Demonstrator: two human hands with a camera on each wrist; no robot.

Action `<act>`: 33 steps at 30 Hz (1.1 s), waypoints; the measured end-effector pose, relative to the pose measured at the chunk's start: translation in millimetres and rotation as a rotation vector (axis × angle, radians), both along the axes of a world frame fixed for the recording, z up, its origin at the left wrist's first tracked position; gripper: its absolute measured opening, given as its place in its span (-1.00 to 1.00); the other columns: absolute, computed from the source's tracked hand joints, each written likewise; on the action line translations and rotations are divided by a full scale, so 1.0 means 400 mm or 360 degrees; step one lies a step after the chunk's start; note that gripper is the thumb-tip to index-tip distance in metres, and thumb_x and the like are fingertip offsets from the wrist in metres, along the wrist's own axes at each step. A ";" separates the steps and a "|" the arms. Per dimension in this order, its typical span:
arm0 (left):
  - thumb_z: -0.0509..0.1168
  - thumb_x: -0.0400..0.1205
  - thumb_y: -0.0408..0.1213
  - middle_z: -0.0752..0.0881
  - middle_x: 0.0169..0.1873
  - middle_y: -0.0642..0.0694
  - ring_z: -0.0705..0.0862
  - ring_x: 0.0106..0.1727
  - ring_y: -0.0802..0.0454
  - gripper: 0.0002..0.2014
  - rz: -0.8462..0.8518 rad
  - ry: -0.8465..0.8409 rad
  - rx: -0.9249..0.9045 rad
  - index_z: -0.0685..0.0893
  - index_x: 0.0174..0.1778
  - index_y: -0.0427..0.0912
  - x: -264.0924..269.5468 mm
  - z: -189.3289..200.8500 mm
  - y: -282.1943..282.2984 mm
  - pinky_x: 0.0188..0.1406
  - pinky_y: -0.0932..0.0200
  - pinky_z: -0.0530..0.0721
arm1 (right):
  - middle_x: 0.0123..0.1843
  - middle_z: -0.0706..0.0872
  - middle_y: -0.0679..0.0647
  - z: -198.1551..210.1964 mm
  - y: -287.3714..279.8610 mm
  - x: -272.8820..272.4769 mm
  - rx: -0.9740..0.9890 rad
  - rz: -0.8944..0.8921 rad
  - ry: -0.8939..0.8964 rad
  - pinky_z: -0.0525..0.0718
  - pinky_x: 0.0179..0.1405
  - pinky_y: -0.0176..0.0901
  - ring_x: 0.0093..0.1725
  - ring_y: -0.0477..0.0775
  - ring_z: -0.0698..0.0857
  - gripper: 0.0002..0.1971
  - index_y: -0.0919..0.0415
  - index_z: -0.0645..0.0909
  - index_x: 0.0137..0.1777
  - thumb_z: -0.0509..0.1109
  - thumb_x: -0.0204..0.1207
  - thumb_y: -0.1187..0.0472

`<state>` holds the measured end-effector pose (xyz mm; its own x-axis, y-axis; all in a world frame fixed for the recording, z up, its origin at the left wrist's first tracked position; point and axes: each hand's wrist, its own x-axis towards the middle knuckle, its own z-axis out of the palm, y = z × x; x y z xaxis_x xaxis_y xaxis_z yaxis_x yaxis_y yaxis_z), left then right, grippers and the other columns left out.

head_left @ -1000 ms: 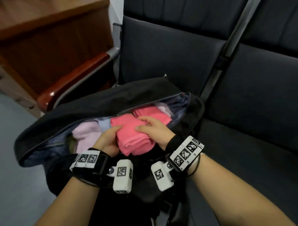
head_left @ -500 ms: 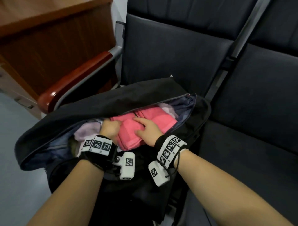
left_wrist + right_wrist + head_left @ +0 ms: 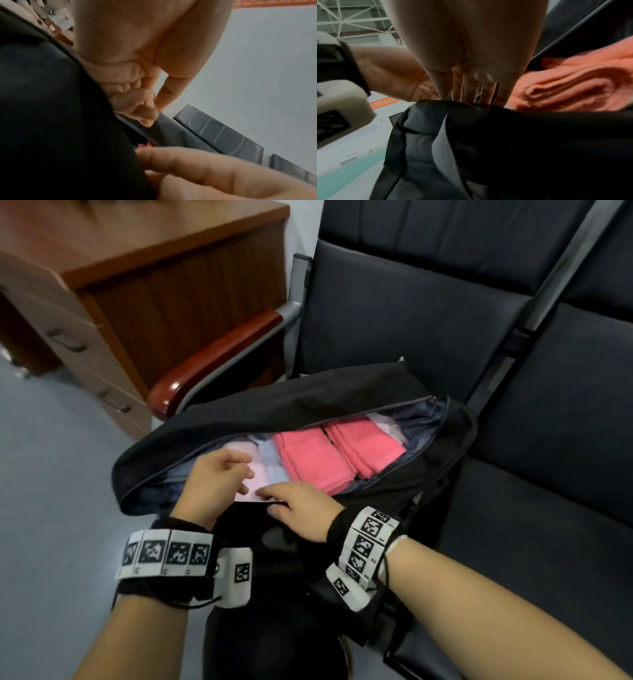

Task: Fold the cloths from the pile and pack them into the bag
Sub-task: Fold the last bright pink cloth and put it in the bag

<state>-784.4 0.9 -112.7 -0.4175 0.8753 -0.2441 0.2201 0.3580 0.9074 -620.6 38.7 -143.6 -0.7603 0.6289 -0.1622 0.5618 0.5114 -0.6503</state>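
Note:
A black bag [image 3: 308,402] lies open on a dark chair seat. Two folded coral cloths [image 3: 315,460] sit side by side inside it, with a pale pink cloth [image 3: 259,479] and a light blue one [image 3: 274,465] to their left. My left hand [image 3: 222,477] hovers over the pale pink cloth with loosely curled fingers that hold nothing. My right hand [image 3: 294,505] rests on the bag's near rim, its fingers straight and pointing left. In the right wrist view those fingers [image 3: 467,92] reach over the black rim beside the coral cloth [image 3: 573,83]. The left wrist view shows my left hand [image 3: 137,105] curled above the bag.
A wooden desk [image 3: 137,285] with drawers stands at the left, beside the chair's red-brown armrest [image 3: 215,357]. A second dark seat [image 3: 548,474] adjoins on the right. Grey floor [image 3: 51,474] lies to the left.
Both hands have let go of the coral cloth, which now lies flat in the bag. They have drawn back and left to the near rim, over the pale pink cloth.

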 end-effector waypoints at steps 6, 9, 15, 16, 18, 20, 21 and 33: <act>0.28 0.58 -0.47 0.66 -0.56 -0.12 0.50 -0.63 0.08 -0.82 0.0338 0.0122 0.0131 0.76 -0.27 -0.25 -0.114 -0.017 -0.099 -0.65 0.29 0.44 | 0.20 0.79 0.12 0.000 -0.025 -0.053 -0.0139 -0.0004 -0.0051 0.61 0.27 -0.02 0.21 0.15 0.70 -0.70 0.09 0.69 0.30 0.40 0.62 0.06; 0.30 0.57 -0.41 0.55 -0.52 -0.21 0.46 -0.49 -0.05 -0.82 0.0516 0.0167 0.0047 0.62 -0.34 -0.40 -0.178 -0.049 -0.132 -0.59 0.23 0.37 | -0.10 0.76 -0.02 0.014 -0.023 -0.022 -0.0095 -0.0027 0.0058 0.57 -0.02 -0.16 -0.04 0.04 0.69 -0.89 0.14 0.72 0.02 0.49 0.53 0.18; 0.30 0.65 -0.32 0.48 -0.26 -0.21 0.48 -0.18 -0.15 -0.89 0.0511 -0.0031 -0.0295 0.50 -0.15 -0.16 -0.203 -0.101 -0.175 -0.29 0.08 0.52 | -0.28 0.64 -0.12 0.053 -0.017 0.042 -0.0025 -0.0119 0.0049 0.57 -0.10 -0.12 -0.16 0.01 0.65 -0.80 -0.02 0.54 -0.23 0.53 0.48 0.16; 0.30 0.68 -0.31 0.52 -0.24 -0.21 0.53 -0.16 -0.15 -0.92 0.0474 -0.0094 -0.0324 0.53 -0.10 -0.17 -0.193 -0.101 -0.175 -0.25 0.07 0.58 | -0.30 0.62 -0.13 0.061 -0.014 0.051 -0.0005 -0.0127 0.0048 0.56 -0.11 -0.12 -0.17 0.00 0.63 -0.78 -0.02 0.52 -0.24 0.54 0.48 0.16; 0.27 0.70 -0.37 0.56 -0.26 -0.25 0.59 -0.22 -0.16 -0.89 0.0418 -0.0198 -0.0255 0.55 -0.14 -0.23 -0.172 -0.101 -0.169 -0.26 0.07 0.65 | -0.32 0.60 -0.12 0.072 -0.010 0.068 0.0014 -0.0131 0.0057 0.52 -0.14 -0.12 -0.21 -0.02 0.59 -0.79 0.02 0.53 -0.25 0.54 0.47 0.17; 0.26 0.72 -0.43 0.55 -0.32 -0.25 0.58 -0.38 -0.10 -0.86 0.0412 -0.0244 -0.0111 0.48 -0.14 -0.25 -0.151 -0.099 -0.155 -0.39 0.10 0.65 | -0.34 0.58 -0.11 0.080 -0.010 0.084 0.0002 -0.0141 0.0062 0.52 -0.14 -0.10 -0.23 -0.04 0.56 -0.79 0.10 0.54 -0.25 0.55 0.47 0.18; 0.27 0.73 -0.44 0.53 -0.31 -0.24 0.58 -0.39 -0.08 -0.87 0.0432 -0.0246 -0.0048 0.44 -0.07 -0.22 -0.143 -0.097 -0.148 -0.43 0.10 0.63 | -0.34 0.58 -0.10 0.083 -0.009 0.092 -0.0010 -0.0157 0.0061 0.54 -0.13 -0.08 -0.24 -0.04 0.56 -0.79 0.14 0.54 -0.25 0.55 0.47 0.18; 0.33 0.61 -0.62 0.57 -0.34 -0.16 0.66 -0.44 0.17 -0.59 0.0396 0.0043 0.0566 0.36 -0.25 -0.03 -0.128 -0.040 -0.125 -0.46 0.28 0.70 | -0.15 0.64 -0.09 0.173 -0.038 0.142 0.0163 -0.0144 -0.0094 0.57 0.00 -0.13 -0.10 -0.01 0.62 -0.89 0.06 0.67 -0.05 0.53 0.48 0.19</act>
<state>-835.8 -49.3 -128.8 -0.6288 0.7746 0.0683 0.1921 0.0696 0.9789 -563.8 23.3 -74.3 -0.6907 0.7102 -0.1365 0.6443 0.5186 -0.5621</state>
